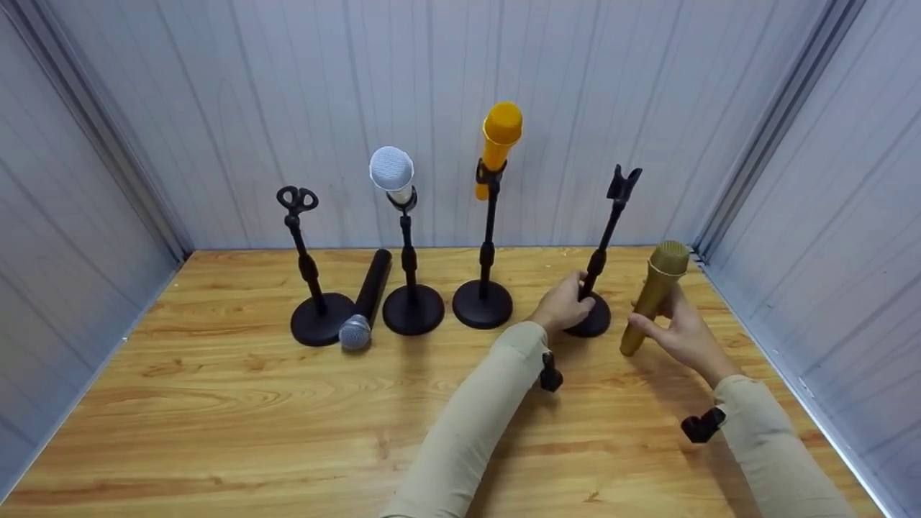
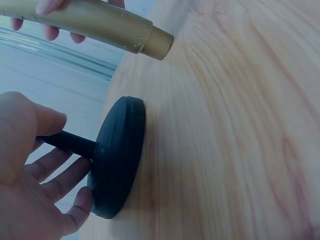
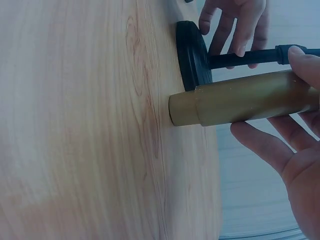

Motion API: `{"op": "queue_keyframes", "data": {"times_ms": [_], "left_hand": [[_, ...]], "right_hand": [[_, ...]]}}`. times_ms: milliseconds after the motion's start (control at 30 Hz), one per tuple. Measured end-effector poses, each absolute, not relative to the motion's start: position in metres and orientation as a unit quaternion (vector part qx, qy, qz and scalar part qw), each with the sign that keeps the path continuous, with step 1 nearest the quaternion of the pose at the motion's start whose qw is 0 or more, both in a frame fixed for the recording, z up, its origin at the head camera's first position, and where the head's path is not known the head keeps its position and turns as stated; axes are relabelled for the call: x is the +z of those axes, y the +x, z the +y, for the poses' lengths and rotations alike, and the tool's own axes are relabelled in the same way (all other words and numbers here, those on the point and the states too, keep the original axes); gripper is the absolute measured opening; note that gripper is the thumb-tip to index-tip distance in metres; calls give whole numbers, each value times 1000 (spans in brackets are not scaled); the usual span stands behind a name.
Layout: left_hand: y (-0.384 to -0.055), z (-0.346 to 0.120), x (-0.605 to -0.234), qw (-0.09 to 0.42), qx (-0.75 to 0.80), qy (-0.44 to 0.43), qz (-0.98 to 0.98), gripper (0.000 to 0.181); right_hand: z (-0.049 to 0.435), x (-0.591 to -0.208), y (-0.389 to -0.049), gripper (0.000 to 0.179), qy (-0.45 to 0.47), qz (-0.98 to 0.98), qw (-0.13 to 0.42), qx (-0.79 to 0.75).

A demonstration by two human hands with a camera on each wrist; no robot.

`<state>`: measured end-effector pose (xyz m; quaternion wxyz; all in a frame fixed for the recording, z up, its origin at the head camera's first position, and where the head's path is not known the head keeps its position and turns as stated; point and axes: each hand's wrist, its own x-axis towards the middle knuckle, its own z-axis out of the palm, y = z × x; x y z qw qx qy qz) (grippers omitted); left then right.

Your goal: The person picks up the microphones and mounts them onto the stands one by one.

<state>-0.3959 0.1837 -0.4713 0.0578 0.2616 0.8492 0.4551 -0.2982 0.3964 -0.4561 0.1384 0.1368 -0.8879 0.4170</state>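
Observation:
My right hand [image 1: 687,334] grips a gold microphone [image 1: 653,291] around its body, head up and leaning slightly right. Just left of it, my left hand [image 1: 565,303] has its thumb and fingers around the lower pole of a black microphone stand [image 1: 599,262], close above the round base [image 2: 117,157]. The clip [image 1: 623,183] on top of that stand holds nothing. In the right wrist view the microphone's narrow tail [image 3: 184,109] is near the wooden tabletop; whether they touch I cannot tell.
Further left, one stand holds a yellow microphone [image 1: 501,133] and another a white microphone [image 1: 392,171]. A black microphone with a silver head [image 1: 355,332] lies beside a stand with a bare two-ring clip [image 1: 297,199]. Pale panel walls [image 1: 446,57] enclose the wooden table [image 1: 273,424].

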Motion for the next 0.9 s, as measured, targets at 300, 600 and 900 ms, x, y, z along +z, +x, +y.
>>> {"op": "queue_keyframes", "data": {"times_ms": [300, 600, 900], "left_hand": [[-388, 160, -467, 45, 400, 309, 862, 34], [-365, 139, -462, 52, 356, 367, 858, 45], [-341, 101, -466, 53, 362, 400, 841, 24]], "right_hand": [[389, -453, -308, 70, 141, -892, 129, 409], [391, -427, -308, 68, 150, -884, 201, 395], [366, -390, -313, 65, 209, -871, 196, 398]]}}
